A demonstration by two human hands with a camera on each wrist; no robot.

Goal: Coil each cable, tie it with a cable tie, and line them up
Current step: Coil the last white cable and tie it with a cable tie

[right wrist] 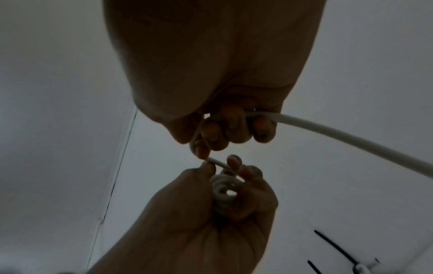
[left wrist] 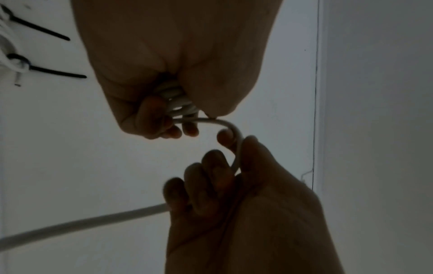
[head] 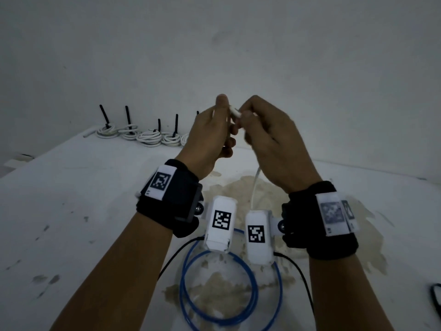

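Both hands are raised above the table, close together. My left hand (head: 214, 130) grips a small coil of white cable (left wrist: 178, 100) in its curled fingers, and the coil (right wrist: 222, 192) also shows in the right wrist view. From the coil a white strand (left wrist: 234, 128) arcs over to my right hand (head: 262, 134), which pinches it between thumb and curled fingers (right wrist: 211, 137). The rest of the white cable (right wrist: 351, 140) runs out of the right fist and hangs down toward the table (head: 255, 187).
Several tied white coils (head: 148, 137) with upright black cable ties (head: 176, 124) stand in a row at the table's back left by the wall. A loose blue cable loop (head: 214, 283) and a thin black cable (head: 303, 283) lie under my wrists. A dark object (head: 436, 299) sits at the right edge.
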